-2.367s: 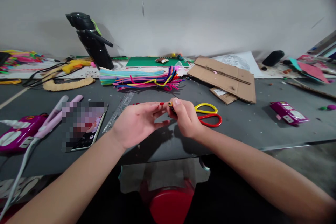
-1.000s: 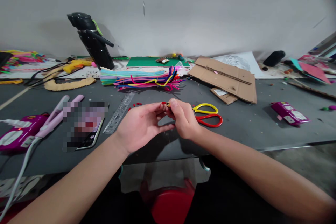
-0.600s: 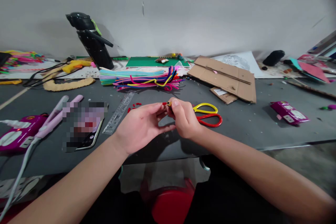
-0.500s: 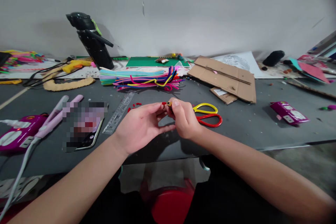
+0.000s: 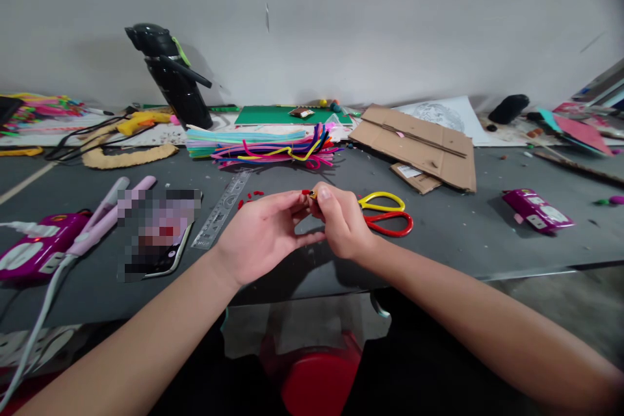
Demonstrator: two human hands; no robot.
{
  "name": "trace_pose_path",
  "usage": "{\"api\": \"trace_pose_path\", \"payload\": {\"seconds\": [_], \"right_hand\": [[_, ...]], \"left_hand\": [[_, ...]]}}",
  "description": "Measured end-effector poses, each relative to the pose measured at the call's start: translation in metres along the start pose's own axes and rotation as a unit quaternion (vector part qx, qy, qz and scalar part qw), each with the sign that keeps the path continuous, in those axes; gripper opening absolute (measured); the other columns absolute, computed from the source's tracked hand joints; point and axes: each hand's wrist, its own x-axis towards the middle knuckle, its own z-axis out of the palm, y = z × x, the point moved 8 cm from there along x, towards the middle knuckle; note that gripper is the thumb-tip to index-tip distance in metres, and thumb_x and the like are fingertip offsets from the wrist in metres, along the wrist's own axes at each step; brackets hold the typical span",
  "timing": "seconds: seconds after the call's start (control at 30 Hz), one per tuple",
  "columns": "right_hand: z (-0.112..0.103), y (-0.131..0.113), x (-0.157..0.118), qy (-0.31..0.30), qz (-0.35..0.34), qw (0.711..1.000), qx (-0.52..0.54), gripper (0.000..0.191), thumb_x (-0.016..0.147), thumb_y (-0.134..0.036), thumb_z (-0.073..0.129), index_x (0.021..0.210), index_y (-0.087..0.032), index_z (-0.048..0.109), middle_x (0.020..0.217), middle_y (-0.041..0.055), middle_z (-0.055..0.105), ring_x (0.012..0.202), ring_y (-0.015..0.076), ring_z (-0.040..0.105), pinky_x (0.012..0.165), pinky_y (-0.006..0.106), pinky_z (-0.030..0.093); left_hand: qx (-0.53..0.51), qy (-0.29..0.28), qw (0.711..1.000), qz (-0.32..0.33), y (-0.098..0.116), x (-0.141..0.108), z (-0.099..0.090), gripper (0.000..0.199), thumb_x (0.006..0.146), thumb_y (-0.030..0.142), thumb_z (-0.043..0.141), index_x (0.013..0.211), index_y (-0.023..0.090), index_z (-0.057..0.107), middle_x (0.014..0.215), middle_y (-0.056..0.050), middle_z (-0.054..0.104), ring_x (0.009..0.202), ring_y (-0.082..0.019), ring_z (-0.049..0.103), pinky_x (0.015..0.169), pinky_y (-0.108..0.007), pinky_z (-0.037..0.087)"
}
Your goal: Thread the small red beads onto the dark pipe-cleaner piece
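Note:
My left hand (image 5: 260, 234) pinches a small red fuzzy piece (image 5: 305, 192) between thumb and fingertips, its other fingers reaching toward the right hand. Closed in a fist, my right hand (image 5: 344, 218) grips a small gold-coloured metal thing (image 5: 312, 195), mostly hidden by the fingers. The gold end is right at the red piece; whether they touch I cannot tell. Just beyond the right hand lie scissors (image 5: 387, 221) with one yellow and one red handle, blades hidden. Several short red bits (image 5: 251, 196) lie on the table behind my left hand.
A clear ruler (image 5: 221, 211), a phone (image 5: 166, 234), a pink hair straightener (image 5: 107, 221) and a purple power strip (image 5: 43, 247) are to the left. Colourful pipe cleaners (image 5: 273, 145), cardboard (image 5: 419, 143) and a black flask (image 5: 173, 78) stand farther back. Another purple power strip (image 5: 539, 211) lies right.
Both hands keep nearly the same pose. The gold thing and the red piece have shifted very slightly toward each other at the fingertips.

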Motion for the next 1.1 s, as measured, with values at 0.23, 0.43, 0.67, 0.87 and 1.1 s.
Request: {"api": "trace_pose_path", "payload": {"seconds": [0.23,0.43,0.67,0.87,1.1], "right_hand": [[0.000,0.001,0.000,0.001,-0.005,1.000,-0.012,0.046,0.106,-0.045,0.027,0.072,-0.020,0.044,0.067,0.0002,0.048,0.063,0.0144,0.045,0.063,0.031,0.036],[-0.001,-0.001,0.000,-0.003,-0.015,1.000,-0.017,0.042,0.106,-0.043,0.027,0.074,-0.021,0.043,0.067,0.0000,0.048,0.062,0.0146,0.046,0.063,0.030,0.037],[-0.001,0.001,-0.002,0.009,0.004,1.000,0.010,0.047,0.105,-0.049,0.029,0.072,-0.021,0.044,0.067,0.0002,0.046,0.064,0.0147,0.045,0.062,0.030,0.035],[-0.004,0.004,-0.001,0.012,0.026,0.997,0.069,0.052,0.103,-0.058,0.031,0.072,-0.020,0.048,0.067,0.0003,0.048,0.060,0.0133,0.042,0.058,0.029,0.034],[0.008,0.016,-0.003,-0.058,0.172,0.971,0.157,0.059,0.099,-0.062,0.035,0.063,-0.018,0.050,0.051,-0.0027,0.040,0.048,0.0102,0.034,0.046,0.025,0.028]], "left_hand": [[0.000,0.004,1.000,-0.002,0.000,-0.001,0.000,0.021,0.091,0.016,0.054,0.087,0.014,0.074,0.101,-0.009,0.069,0.099,-0.022,0.060,0.087,-0.046,0.058],[-0.001,0.005,1.000,0.000,0.001,-0.001,0.002,0.020,0.090,0.016,0.056,0.083,0.015,0.075,0.093,-0.007,0.070,0.094,-0.021,0.062,0.084,-0.043,0.058],[0.004,0.005,1.000,0.001,0.000,-0.001,-0.001,0.020,0.091,0.018,0.056,0.084,0.015,0.074,0.097,-0.007,0.071,0.098,-0.022,0.062,0.087,-0.045,0.057],[0.075,-0.002,0.995,0.064,0.015,0.003,-0.005,0.015,0.091,0.021,0.061,0.087,0.016,0.074,0.106,-0.008,0.071,0.104,-0.022,0.061,0.088,-0.037,0.052],[0.366,0.087,0.887,0.268,0.056,-0.013,-0.005,0.009,0.088,0.029,0.070,0.088,0.020,0.068,0.076,0.001,0.059,0.070,-0.012,0.050,0.064,-0.023,0.038]]}}
